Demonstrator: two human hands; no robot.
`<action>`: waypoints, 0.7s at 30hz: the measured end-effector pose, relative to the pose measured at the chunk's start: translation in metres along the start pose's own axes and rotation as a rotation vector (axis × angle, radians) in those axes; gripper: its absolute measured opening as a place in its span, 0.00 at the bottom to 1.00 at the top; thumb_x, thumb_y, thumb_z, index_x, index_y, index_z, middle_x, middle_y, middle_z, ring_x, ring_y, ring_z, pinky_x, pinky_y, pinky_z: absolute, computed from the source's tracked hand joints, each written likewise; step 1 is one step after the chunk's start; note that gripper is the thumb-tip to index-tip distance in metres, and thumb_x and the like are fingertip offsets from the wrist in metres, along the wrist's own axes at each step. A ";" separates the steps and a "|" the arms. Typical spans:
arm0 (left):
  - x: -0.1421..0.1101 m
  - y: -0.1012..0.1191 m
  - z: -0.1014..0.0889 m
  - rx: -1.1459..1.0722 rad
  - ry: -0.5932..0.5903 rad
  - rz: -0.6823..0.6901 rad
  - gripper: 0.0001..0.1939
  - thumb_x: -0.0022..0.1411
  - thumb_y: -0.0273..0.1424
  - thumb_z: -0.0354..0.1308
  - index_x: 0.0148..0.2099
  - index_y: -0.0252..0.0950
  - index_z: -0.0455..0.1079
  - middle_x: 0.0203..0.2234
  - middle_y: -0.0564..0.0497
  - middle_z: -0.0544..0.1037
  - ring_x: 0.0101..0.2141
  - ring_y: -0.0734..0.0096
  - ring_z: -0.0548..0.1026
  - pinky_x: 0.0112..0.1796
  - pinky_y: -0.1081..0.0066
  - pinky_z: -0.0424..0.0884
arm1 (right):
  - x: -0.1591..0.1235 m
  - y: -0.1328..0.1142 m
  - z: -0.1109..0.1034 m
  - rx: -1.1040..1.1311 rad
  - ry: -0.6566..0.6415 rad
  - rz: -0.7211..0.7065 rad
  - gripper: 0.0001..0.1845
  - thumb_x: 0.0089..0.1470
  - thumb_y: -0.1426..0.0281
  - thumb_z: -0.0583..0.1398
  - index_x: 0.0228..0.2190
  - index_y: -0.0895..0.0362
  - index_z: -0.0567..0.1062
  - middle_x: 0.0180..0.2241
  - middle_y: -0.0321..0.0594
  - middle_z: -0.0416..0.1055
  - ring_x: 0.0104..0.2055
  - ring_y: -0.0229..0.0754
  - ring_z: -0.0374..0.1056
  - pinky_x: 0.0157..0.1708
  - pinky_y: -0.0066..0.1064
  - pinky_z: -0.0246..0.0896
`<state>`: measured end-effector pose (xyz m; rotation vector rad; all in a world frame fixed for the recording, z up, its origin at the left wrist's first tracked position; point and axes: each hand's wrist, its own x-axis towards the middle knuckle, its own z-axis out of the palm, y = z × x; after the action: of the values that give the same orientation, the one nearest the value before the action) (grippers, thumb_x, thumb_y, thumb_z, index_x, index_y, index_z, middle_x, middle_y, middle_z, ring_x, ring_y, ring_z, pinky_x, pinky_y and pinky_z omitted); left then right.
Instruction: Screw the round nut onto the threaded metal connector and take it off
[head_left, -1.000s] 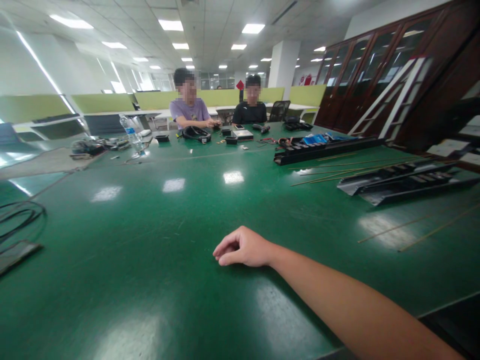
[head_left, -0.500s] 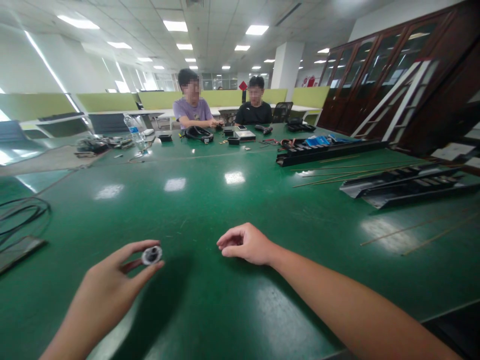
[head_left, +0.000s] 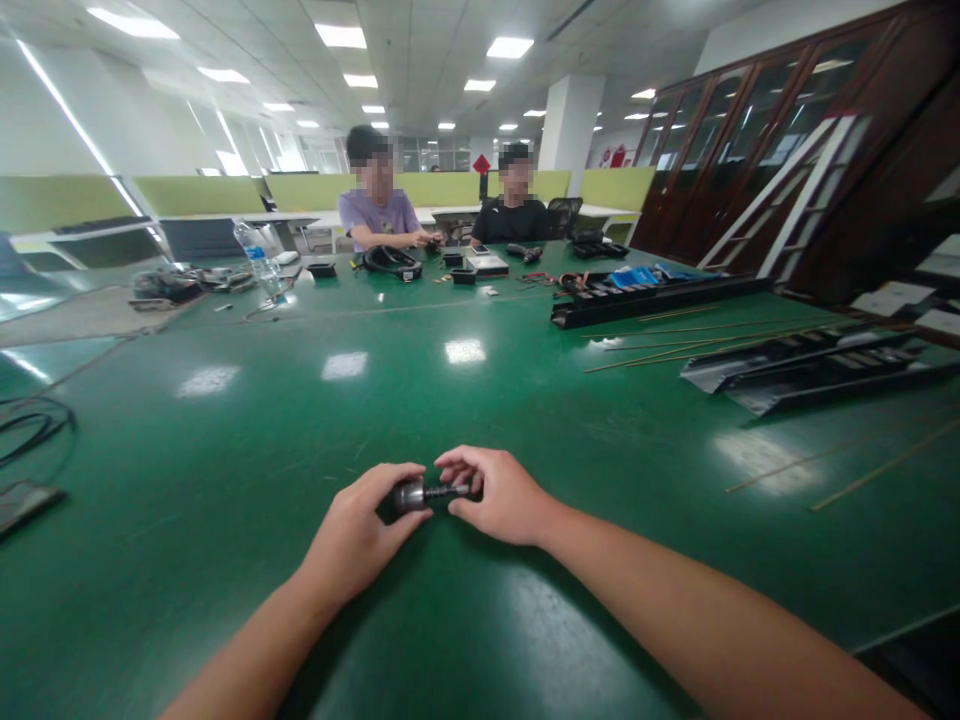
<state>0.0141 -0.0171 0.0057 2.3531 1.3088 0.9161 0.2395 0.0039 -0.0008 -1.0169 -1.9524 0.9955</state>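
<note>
A small dark metal cylinder with a thin shaft (head_left: 429, 493) is held just above the green table (head_left: 465, 400), near its front middle. My left hand (head_left: 360, 530) pinches the thick grey end between thumb and fingers. My right hand (head_left: 499, 492) is closed around the thin shaft end from the right. The two hands meet at the part, and the fingers of my right hand hide the tip of the shaft.
Black trays (head_left: 810, 365) and thin rods (head_left: 675, 350) lie on the right. A black cable (head_left: 30, 430) coils at the left edge. Two people sit at the far side behind headphones (head_left: 390, 262), a water bottle (head_left: 255, 258) and small boxes.
My left hand came into view from the lower left holding the metal part and brought it across to my right hand, which now grips its other end.
</note>
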 end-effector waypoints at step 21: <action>-0.001 0.003 -0.005 -0.055 0.007 0.069 0.13 0.59 0.31 0.65 0.47 0.42 0.72 0.39 0.53 0.79 0.40 0.71 0.77 0.43 0.72 0.73 | -0.004 -0.016 0.000 -0.115 0.010 -0.055 0.14 0.45 0.75 0.66 0.37 0.56 0.76 0.33 0.36 0.75 0.33 0.39 0.68 0.34 0.28 0.61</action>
<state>0.0124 -0.0199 0.0103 2.3682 1.1967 0.9691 0.2357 -0.0058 0.0122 -1.0228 -2.0381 0.8547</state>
